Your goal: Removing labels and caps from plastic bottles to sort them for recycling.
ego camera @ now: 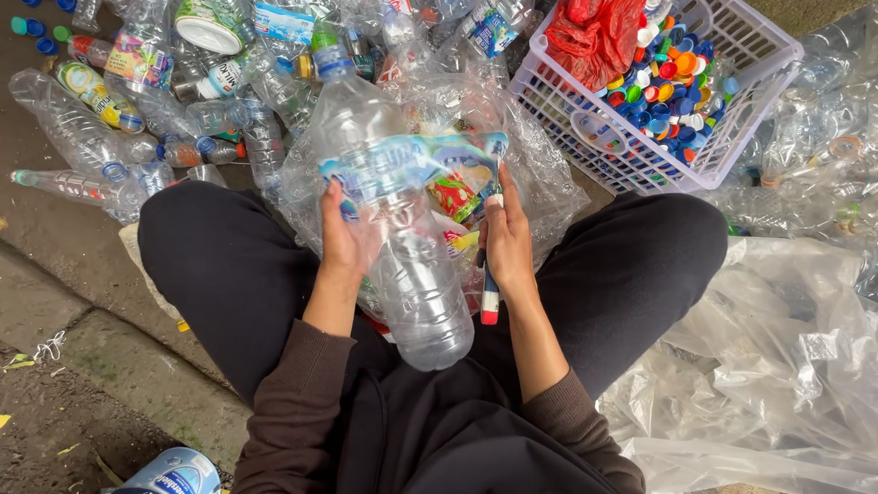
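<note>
Big heap of crushed clear plastic bottles (218, 75) covers the wet ground ahead, spilling both sides. Right of it, a white plastic lattice basket (758, 78) holds mixed coloured bottle caps (673, 89) plus a crumpled red plastic bag (596, 30). A large clear plastic sheet bag (793, 376) lies by the right knee.

In hand: large clear plastic bottle with a blue-green label (400, 225), held over the lap, neck pointing away, base toward the body. Left hand (345, 234) grips the bottle's side at the label edge. Right hand (508, 236) presses the opposite side and also pinches a small cutter with a red tip (490, 295).

Judged step: label removal, label partly loose. Next move needs the blade kept shallow along the label and clear of the left fingers.

Hard to tell: blade itself hidden behind the right hand; cap on or off unclear. A blue-white can (169, 478) is cut off at bottom.
</note>
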